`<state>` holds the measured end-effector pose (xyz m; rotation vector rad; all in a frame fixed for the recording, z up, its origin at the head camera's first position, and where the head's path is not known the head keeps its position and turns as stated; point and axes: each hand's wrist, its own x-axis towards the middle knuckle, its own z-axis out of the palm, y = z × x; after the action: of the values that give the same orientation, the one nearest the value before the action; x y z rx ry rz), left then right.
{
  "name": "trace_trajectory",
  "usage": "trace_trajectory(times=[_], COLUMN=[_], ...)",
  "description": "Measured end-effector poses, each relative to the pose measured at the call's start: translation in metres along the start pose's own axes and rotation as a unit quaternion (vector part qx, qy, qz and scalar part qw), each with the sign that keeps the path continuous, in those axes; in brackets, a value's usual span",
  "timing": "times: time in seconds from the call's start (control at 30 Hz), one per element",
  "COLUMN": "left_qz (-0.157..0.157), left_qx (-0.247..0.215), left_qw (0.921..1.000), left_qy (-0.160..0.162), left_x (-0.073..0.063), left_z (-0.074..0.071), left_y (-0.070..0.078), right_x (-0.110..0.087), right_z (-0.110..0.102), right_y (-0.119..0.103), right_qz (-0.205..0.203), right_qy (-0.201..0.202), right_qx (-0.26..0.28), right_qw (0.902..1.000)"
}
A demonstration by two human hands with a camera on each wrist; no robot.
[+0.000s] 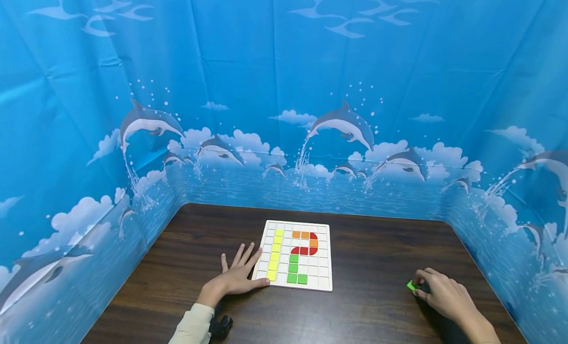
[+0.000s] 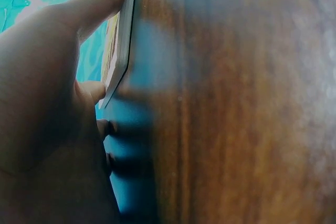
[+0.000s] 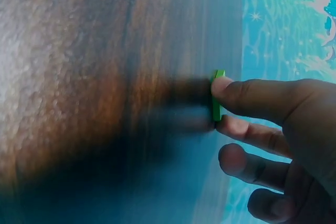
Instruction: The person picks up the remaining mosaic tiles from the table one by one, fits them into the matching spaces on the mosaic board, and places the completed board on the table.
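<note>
A white gridded board [image 1: 320,272] lies on the table. On it a column of yellow square tiles [image 1: 275,255] stands at the left. Orange and red tiles [image 1: 303,251], some with rounded corners, form a hook shape, and green tiles [image 1: 293,268] run down below it. My left hand [image 1: 237,276] lies with spread fingers at the board's lower left, its thumb touching the board's edge [image 2: 123,40] in the left wrist view. Well to the right of the board, my right hand [image 1: 443,293] pinches a green tile [image 3: 217,98] between thumb and index finger, close to the tabletop.
A dark wood-grain table [image 1: 368,265] carries the board. Blue curtains [image 1: 239,78] printed with dolphins and clouds enclose its back and both sides. A black strap piece [image 1: 221,327] is on the left wrist beside a pale sleeve [image 1: 194,325].
</note>
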<state>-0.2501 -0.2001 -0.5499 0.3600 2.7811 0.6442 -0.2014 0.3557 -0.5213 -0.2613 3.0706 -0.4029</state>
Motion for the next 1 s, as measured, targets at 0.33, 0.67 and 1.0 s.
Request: trace_trajectory(times=[0.33,0.67,1.0], left_qz=[0.018,0.029,0.035], left_qx=[-0.011,-0.011,-0.007], left_qw=[0.9997,0.9993,0.9991], left_qy=[0.009,0.019,0.023], left_x=[-0.003,-0.001,0.005], left_z=[0.001,0.001,0.007], left_y=[0.0,-0.002,-0.011], right_x=[0.002,0.005,0.006], right_z=[0.001,-0.002,0.0], right_y=[0.0,-0.001,-0.003], right_qz=[-0.008,0.001,0.011], right_qy=[-0.016,-0.022,-0.024], right_qx=[-0.002,0.02,0.039], right_qw=[0.9998,0.9996,0.9989])
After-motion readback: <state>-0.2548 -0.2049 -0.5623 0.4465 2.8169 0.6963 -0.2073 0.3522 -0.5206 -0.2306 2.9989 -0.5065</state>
